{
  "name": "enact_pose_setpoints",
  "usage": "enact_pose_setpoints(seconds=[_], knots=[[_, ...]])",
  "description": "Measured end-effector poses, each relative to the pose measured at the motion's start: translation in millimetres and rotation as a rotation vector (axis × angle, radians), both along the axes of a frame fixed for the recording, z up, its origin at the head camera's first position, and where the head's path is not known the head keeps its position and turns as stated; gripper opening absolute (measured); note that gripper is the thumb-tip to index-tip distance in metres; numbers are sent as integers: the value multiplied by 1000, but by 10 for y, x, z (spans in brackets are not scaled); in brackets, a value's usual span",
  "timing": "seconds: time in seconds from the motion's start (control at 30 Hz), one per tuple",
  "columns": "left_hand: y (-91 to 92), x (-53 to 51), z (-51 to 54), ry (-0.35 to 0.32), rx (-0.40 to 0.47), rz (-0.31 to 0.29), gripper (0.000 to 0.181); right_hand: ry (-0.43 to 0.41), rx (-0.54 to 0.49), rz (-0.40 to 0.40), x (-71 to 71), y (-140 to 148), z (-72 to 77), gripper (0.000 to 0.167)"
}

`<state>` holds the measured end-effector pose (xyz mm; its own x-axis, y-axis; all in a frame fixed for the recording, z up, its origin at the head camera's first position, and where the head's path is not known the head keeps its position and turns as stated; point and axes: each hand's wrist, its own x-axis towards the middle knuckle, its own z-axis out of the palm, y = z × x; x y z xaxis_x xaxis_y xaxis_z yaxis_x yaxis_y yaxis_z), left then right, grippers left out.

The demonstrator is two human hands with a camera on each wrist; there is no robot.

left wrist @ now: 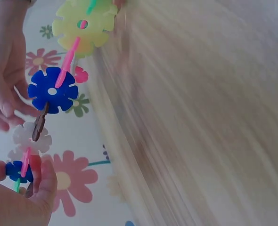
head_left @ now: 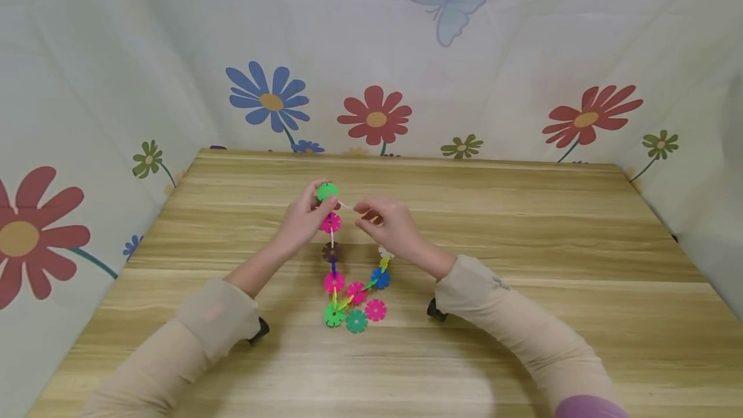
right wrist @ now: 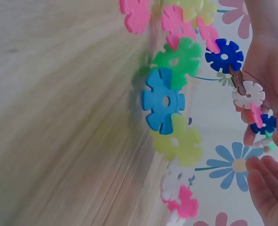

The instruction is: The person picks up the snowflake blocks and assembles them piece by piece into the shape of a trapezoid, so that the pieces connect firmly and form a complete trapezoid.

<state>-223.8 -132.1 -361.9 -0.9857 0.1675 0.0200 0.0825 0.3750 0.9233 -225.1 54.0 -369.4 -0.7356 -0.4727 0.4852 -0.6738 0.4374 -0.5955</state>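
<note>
A chain of colourful, slotted flower-shaped plastic discs hangs from my left hand and curves over the table. That hand pinches a green disc at the chain's upper end, with the thumb on its face. A white disc, seen edge-on, sticks out from there toward my right hand. In the right wrist view, the fingers of the right hand are loosely bent, just apart from this white disc. Blue and pale white discs hang just below the left hand.
A pink disc and a teal disc lie beside the chain's bend; whether the teal one is joined is unclear. The wooden table meets a flower-printed cloth at its back and sides.
</note>
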Motion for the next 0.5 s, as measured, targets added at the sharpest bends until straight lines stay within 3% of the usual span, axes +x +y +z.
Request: enact_pose_setpoints(seconds=[0.17,0.5], knots=[[-130,-56,-35,-20,30,8,44,-155,39,100,35,90,-8,15],[-283,-85,-102,-87,83,20,46,-437,251,363,81,247,-77,17]])
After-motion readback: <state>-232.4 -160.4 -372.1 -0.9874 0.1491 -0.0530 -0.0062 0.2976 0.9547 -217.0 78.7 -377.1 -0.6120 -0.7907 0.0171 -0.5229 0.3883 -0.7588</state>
